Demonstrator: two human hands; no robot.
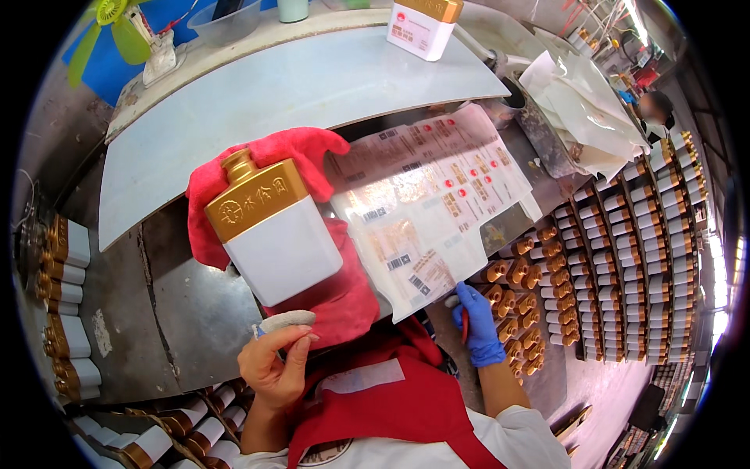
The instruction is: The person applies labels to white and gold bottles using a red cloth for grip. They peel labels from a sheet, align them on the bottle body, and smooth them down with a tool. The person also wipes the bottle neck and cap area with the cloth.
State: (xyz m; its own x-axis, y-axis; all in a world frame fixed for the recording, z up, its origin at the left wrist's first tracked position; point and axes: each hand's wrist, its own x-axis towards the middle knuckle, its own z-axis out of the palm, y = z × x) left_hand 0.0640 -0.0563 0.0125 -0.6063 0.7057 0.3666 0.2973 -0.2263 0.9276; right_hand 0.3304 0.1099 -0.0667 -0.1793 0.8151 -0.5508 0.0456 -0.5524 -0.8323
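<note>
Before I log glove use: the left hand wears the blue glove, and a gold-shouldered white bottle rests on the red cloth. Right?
No, wrong hand: the head view shows the blue glove on the right hand. The gold-shouldered white bottle does rest on the red cloth.

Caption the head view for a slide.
Left hand holding a greyish pad, gloved right hand near label sheets, white-and-gold bottle on red cloth.

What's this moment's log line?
Left hand: holds grey oval pad; blue-gloved right hand: holds red object; gold-and-white rectangular bottle: on red cloth.
</note>
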